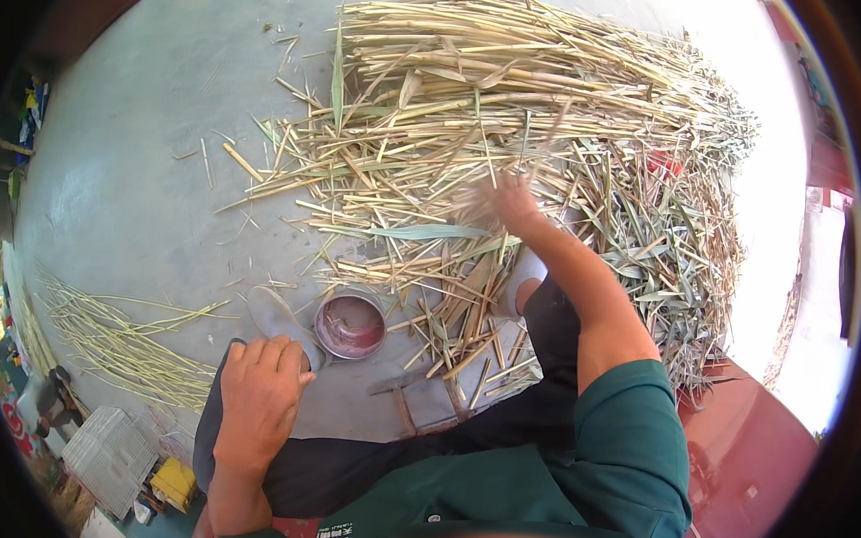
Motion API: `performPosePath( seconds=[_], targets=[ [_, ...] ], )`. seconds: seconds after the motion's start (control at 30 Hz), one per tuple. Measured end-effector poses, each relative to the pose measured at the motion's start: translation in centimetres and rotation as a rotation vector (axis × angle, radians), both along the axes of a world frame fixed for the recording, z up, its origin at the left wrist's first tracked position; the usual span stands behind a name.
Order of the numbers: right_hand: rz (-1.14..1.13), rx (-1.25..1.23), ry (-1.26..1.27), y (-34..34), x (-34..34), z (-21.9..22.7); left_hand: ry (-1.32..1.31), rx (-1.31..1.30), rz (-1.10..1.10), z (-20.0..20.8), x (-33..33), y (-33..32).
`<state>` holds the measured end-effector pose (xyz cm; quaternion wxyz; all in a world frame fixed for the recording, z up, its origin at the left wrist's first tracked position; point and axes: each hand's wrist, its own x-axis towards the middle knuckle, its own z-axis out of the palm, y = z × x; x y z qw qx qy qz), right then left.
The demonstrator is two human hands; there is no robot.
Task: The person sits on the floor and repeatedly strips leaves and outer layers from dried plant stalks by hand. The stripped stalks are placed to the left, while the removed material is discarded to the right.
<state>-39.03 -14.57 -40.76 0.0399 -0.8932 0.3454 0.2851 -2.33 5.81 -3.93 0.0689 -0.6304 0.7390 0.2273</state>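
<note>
My right hand [514, 202] reaches over a spread of dry reed stalks [434, 165]. Motion smears its fingers, so whether they hold a stalk is unclear. Blurred pieces show around the fingertips. My left hand [263, 382] rests on my left knee with curled fingers and the thumb alongside; anything inside it is hidden. Between my feet stands a round tin [351, 325] with a purplish wall and a greyish inside. Short cut reed pieces [462, 322] lie to the right of the tin. Closer to me is a small wooden block-like piece [429, 405].
A large pile of long reeds [514, 54] fills the far side, with leafy trimmings [654, 248] heaped at right. Thin green twigs [129, 344] lie at left. A white wire crate [111, 457] and a yellow box [174, 483] stand lower left. A dark red surface [742, 441] is at right.
</note>
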Motion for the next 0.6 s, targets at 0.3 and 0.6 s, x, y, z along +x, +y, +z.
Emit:
performPosePath(
  seconds=[0.3, 0.6],
  targets=[
    [-0.728, 0.425, 1.083, -3.6, -25.8, 7.0, 0.039, 0.121, 0.037, 0.0, -0.2, -0.1],
    [-0.709, 0.156, -0.385, -6.7, -1.3, 0.3, 0.002, 0.100, -0.004, -0.5, -1.2, -1.0]
  ],
)
